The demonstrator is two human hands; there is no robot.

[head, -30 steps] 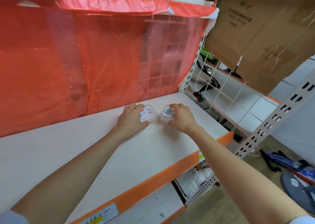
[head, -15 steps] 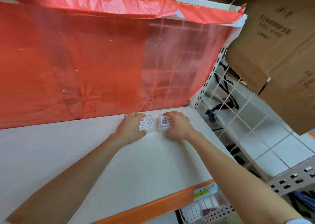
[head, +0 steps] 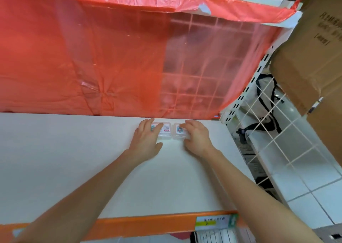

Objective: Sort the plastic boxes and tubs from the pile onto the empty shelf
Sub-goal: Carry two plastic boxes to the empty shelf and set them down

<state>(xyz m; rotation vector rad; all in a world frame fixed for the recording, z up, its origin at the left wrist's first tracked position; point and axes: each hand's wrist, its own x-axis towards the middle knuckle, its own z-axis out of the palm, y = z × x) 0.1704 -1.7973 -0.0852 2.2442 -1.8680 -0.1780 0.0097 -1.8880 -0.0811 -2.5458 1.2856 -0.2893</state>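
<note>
Left hand [head: 147, 141] and right hand [head: 196, 139] far back on the white shelf [head: 74, 159], each on a small clear box.
Both forearms reach in over the orange front edge [head: 148, 222]. The left fingers lie quite straight over the left box [head: 164, 131], covering half of it. The right fingers curl around the right box [head: 178, 132], with the thumb hidden. The labels are blurred. The boxes stand side by side, near the red plastic sheet [head: 92, 67].

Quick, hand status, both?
Left hand: open, fingers flat on the left clear box.
Right hand: gripping the right clear box.
</note>
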